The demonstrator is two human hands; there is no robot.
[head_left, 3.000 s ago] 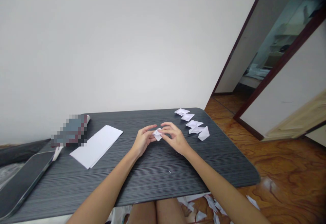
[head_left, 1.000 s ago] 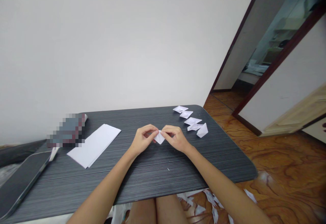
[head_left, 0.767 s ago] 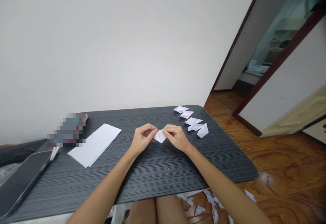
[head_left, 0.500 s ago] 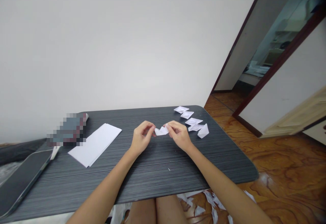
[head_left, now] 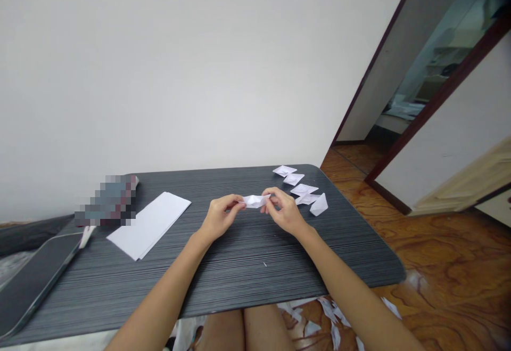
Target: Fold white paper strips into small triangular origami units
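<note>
A small white folded paper boat (head_left: pixel 254 201) is held level above the dark table (head_left: pixel 223 282). My left hand (head_left: pixel 219 215) pinches its left tip between thumb and fingers. At the other tip, my right hand (head_left: pixel 285 211) grips the boat the same way, with its fingertips partly behind the paper. Several finished-looking folded paper boats (head_left: pixel 304 190) lie to the right of my right hand, one of them tipped up on its side. To the left of my left hand is a stack of white paper sheets (head_left: pixel 149 227).
A phone-like dark slab (head_left: pixel 38 279) lies at the table's left edge, near a blurred-out object (head_left: pixel 107 200). A tiny paper scrap (head_left: pixel 264 264) is close to the front. Torn paper bits (head_left: pixel 312 328) show below the table edge. A white wall (head_left: pixel 207 74) stands behind.
The boat has been drawn out straighter and flatter between my hands, which have moved slightly apart. Its middle now shows as a raised hull shape. The other things stay put.
</note>
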